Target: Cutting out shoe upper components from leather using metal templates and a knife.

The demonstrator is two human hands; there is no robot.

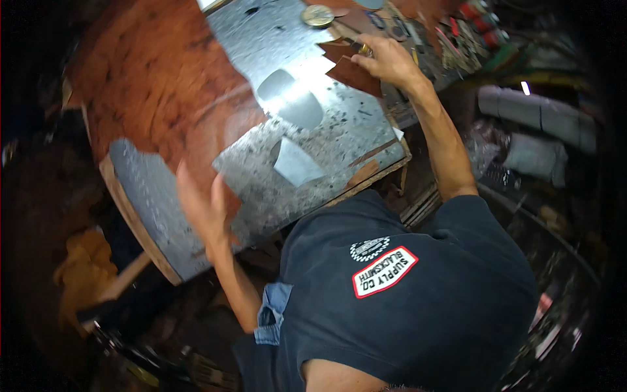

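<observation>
Stretching forward, right hand (386,60) curled around a yellow-ended tool (364,49), left hand (205,210) blurred, thumb and fingers apart

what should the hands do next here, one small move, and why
Probably bring the left hand to the small pale piece and steady it: that hand is open and seems empty, the piece lies unheld on the grey surface, and the right hand seems to hold a slim tool.

Left grip (204,208): blurred, fingers spread, near the left corner of the brown-and-grey table (157,72)
Right grip (386,59): fingers curled, arm outstretched
</observation>
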